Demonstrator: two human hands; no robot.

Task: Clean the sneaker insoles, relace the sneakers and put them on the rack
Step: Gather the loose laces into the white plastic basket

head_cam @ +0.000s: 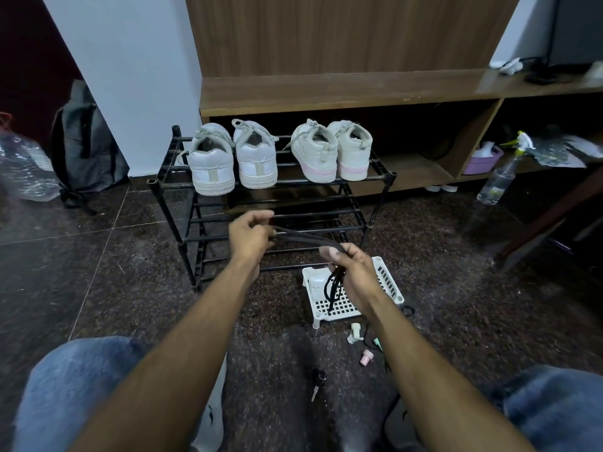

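Black flat shoelace (306,239) stretched between both hands, above floor, before black metal shoe rack (378,177). Long axis ran left to right, dipping toward right hand. Left hand (251,236) fingers curled, pinching one end. Right hand (354,272) fingers clamped round lace, loose tail hanging over white plastic slotted tray (388,282). Two pairs of white sneakers (212,168) on rack's top tier, heels toward person.

Rack (368,223) just behind both hands, four sneakers (280,154) on its top shelf. Lace (306,239) between left hand (249,238) and right hand (352,272). Tray (388,282) under right hand.
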